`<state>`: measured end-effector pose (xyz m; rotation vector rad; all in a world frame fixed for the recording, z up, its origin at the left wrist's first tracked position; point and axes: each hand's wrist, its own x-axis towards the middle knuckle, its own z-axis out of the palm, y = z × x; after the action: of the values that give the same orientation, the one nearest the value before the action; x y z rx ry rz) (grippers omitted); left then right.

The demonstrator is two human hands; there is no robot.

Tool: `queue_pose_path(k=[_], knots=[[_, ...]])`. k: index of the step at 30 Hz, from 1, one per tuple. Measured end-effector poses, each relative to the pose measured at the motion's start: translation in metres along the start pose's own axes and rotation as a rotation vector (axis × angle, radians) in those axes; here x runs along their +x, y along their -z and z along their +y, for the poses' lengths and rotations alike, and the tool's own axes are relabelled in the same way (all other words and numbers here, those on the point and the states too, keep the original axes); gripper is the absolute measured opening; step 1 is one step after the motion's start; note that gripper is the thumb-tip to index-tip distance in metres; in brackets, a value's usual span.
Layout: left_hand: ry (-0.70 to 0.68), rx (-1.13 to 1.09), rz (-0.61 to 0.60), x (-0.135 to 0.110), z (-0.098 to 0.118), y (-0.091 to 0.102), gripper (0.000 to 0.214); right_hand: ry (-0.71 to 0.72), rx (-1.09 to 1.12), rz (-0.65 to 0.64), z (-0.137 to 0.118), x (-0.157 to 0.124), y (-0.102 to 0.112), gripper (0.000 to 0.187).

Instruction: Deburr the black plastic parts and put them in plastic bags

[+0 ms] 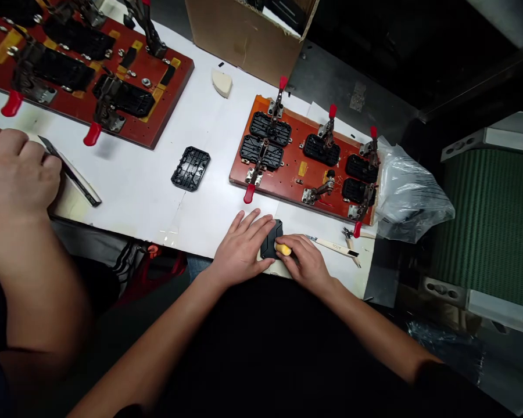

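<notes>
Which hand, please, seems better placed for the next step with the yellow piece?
Probably the right hand: it holds the yellow piece at the black plate. The left hand lies spread along the plate's left edge, seemingly steadying it.

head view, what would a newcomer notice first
Probably the reddish clamp board at upper left and the similar board right of centre, both with red handles. Next, the green surface at far right. At lower centre the right hand holds a yellow object at a dark plate's edge; the left hand touches the plate.
</notes>
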<state>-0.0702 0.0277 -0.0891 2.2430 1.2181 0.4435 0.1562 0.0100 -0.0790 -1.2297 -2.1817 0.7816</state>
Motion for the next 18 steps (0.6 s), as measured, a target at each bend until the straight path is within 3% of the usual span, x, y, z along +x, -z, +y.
queue_pose_path(k=[6,12,18], knots=[[0.011,-0.025,0.022,0.001,0.001,0.000,0.082,-0.042,-0.061,0.016,0.008,0.015,0.008,0.032],[0.035,-0.066,0.045,0.003,0.001,-0.001,0.085,0.069,0.024,-0.207,0.007,0.003,0.022,0.028],[0.053,-0.075,0.060,0.003,0.001,-0.003,0.086,0.096,0.010,-0.152,0.008,0.009,0.021,0.027]])
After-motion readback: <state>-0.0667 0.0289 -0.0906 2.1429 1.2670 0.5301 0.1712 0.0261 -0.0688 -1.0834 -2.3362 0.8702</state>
